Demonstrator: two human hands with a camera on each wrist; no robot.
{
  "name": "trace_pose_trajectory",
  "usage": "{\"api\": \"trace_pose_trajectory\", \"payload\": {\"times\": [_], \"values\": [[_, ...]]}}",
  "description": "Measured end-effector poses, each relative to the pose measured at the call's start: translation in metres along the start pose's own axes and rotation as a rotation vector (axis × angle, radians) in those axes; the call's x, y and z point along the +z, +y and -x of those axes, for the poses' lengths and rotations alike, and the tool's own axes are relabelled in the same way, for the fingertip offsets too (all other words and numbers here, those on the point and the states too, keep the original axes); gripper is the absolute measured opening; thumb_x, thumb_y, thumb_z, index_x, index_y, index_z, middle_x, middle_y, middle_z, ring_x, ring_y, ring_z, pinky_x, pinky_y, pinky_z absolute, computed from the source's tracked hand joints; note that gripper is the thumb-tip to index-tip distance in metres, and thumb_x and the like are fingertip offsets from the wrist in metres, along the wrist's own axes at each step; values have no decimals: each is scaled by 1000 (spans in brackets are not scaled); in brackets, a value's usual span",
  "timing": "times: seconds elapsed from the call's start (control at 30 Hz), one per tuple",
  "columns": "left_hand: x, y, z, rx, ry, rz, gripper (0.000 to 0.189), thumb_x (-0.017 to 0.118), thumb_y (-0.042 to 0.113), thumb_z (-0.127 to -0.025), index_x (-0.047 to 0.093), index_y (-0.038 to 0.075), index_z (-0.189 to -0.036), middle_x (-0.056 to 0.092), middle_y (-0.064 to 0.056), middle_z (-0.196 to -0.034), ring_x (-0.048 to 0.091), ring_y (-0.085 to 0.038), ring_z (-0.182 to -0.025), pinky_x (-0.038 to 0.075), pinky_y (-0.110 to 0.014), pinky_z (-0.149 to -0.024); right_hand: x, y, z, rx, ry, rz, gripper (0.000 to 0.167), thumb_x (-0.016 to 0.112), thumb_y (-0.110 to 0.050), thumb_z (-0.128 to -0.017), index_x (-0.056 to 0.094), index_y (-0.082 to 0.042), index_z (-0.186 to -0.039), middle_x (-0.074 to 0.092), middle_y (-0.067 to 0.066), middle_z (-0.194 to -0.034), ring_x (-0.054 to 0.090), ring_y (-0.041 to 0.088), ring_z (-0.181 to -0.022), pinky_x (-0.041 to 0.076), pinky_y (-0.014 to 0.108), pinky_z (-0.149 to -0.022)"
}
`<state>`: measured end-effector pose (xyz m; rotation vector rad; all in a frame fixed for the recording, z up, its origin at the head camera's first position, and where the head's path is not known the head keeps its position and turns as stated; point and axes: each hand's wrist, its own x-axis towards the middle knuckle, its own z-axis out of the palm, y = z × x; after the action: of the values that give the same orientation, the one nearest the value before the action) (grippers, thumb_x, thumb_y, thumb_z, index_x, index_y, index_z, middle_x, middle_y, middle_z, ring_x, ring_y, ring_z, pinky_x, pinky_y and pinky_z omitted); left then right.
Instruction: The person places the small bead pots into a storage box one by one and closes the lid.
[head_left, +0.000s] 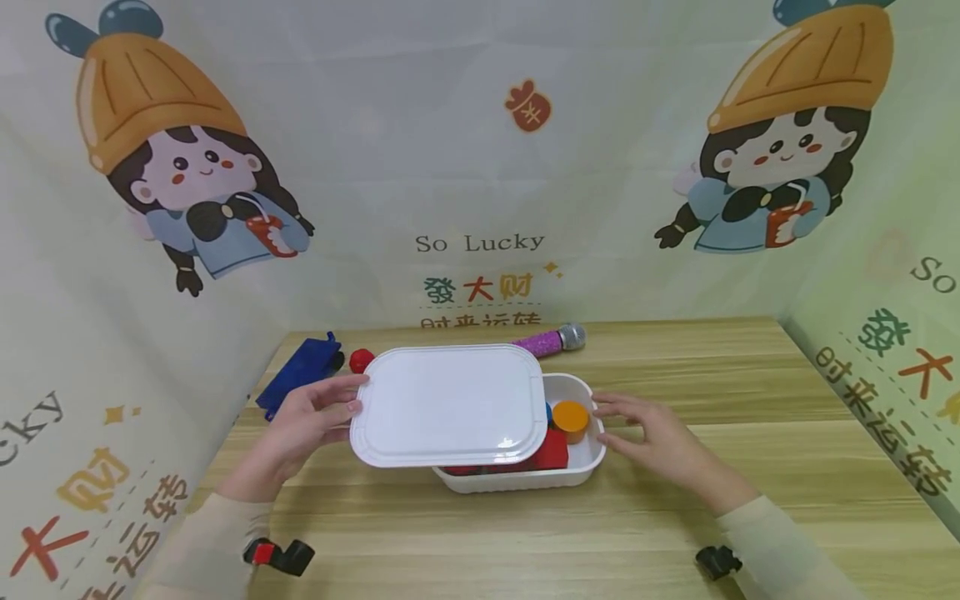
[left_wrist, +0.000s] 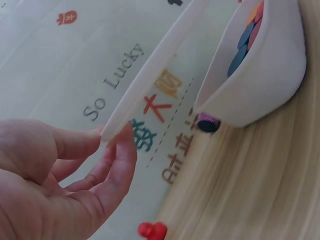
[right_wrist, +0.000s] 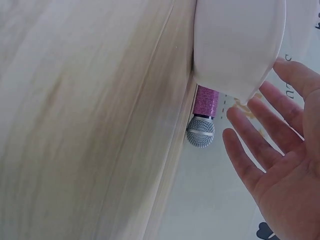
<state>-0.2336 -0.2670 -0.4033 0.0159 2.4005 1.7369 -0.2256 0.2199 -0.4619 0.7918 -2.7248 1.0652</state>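
My left hand [head_left: 318, 417] pinches the left end of a white lid [head_left: 450, 404] between thumb and fingers. The lid is raised over a white plastic box [head_left: 517, 481] and hides its left part. Inside the box's right end lie an orange round piece [head_left: 571, 419], a red block [head_left: 553, 450] and a bit of something blue. The left wrist view shows the lid tilted, with a gap between it and the box. At the box's right end is my right hand [head_left: 652, 433], its fingers spread and fingertips at the rim; it grips nothing.
Behind the lid lies a purple microphone [head_left: 542, 343] with a silver head. A dark blue object [head_left: 300, 372] sits at the table's left back corner, beside a small red object [head_left: 362, 360]. Printed cloth walls [head_left: 480, 167] stand round the wooden table [head_left: 690, 367].
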Motion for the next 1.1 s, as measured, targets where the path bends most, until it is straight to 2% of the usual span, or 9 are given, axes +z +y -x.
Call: {"api": "trace_pose_trajectory", "payload": {"times": [0.13, 0.27, 0.37, 0.47, 0.57, 0.73, 0.93, 1.1], "values": [[18, 2, -1, -12, 0, 69, 50, 66, 13, -102, 53, 6, -150, 63, -14, -127, 71, -15, -97, 64, -30, -85, 1, -2, 0, -28, 42, 21, 32, 78, -16, -93, 73, -7, -124, 63, 15, -144, 63, 40, -129, 55, 57, -102], [32, 5, -2, 8, -32, 109, 50, 65, 10, -102, 52, 3, -150, 64, -14, -125, 71, -15, -96, 64, -30, -84, 5, -5, -2, -106, 159, 6, 37, 82, -5, -86, 72, -6, -122, 68, 14, -136, 66, 36, -122, 60, 52, -95], [41, 6, -3, 15, -56, 130, 50, 65, 8, -101, 51, 1, -149, 64, -15, -124, 71, -15, -95, 64, -30, -84, 7, -9, -4, -193, 268, -24, 42, 85, 3, -79, 72, -5, -118, 71, 12, -128, 68, 28, -117, 63, 40, -89], [47, 6, -2, 12, -63, 139, 49, 64, 6, -101, 52, 1, -149, 63, -15, -123, 70, -15, -95, 64, -30, -83, 7, -13, -7, -264, 338, -42, 44, 87, 8, -75, 73, -5, -115, 72, 11, -124, 68, 15, -114, 62, 28, -87], [51, 7, -1, 10, -57, 130, 48, 64, 6, -101, 54, 2, -148, 62, -16, -124, 69, -17, -96, 64, -31, -84, 6, -15, -8, -299, 367, -55, 43, 87, 11, -73, 75, -6, -110, 73, 11, -121, 67, 10, -113, 59, 21, -88], [53, 7, 1, 24, -71, 110, 47, 66, 9, -101, 55, 3, -146, 60, -19, -128, 68, -18, -101, 64, -34, -86, 4, -15, -7, -345, 398, -51, 39, 86, 16, -70, 78, -8, -100, 74, 14, -116, 70, 22, -108, 55, 13, -94], [50, 5, 1, 115, -101, 13, 44, 67, 19, -102, 58, 4, -142, 59, -22, -139, 71, -23, -108, 64, -36, -85, 2, -13, -4, -364, 399, -28, 35, 86, 14, -71, 78, -7, -97, 74, 14, -116, 69, 25, -110, 48, 11, -104], [49, 4, 2, 211, -90, -39, 37, 63, 16, -104, 61, 5, -139, 60, -21, -142, 73, -22, -107, 64, -35, -85, -3, -14, -3, -391, 427, -37, 36, 86, 14, -70, 78, -6, -100, 74, 16, -114, 70, 22, -110, 49, 13, -104]]}}
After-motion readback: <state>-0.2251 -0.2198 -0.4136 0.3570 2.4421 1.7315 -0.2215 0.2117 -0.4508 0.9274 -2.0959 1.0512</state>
